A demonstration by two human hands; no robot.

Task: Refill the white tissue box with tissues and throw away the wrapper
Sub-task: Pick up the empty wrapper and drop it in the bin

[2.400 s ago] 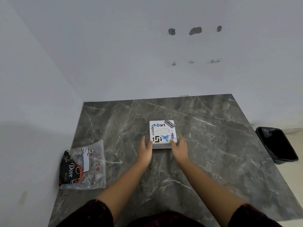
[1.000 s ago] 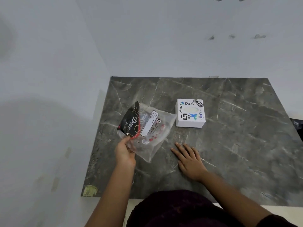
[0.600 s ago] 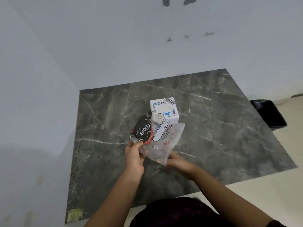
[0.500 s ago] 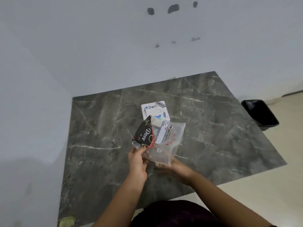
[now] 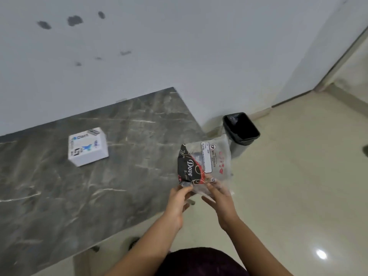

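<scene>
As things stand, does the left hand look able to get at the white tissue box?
Probably yes, once freed. The table between the left hand and the white tissue box is bare, but that hand currently grips the tissue pack.

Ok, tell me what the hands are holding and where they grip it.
Both the left hand and right hand pinch the tissue packet at its bottom edge, lifted off the table.

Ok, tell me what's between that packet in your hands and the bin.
Nothing visible. Both hands, left and right, hold the packet in the air beyond the table's edge; the open black bin stands just behind it on bare floor.
</scene>
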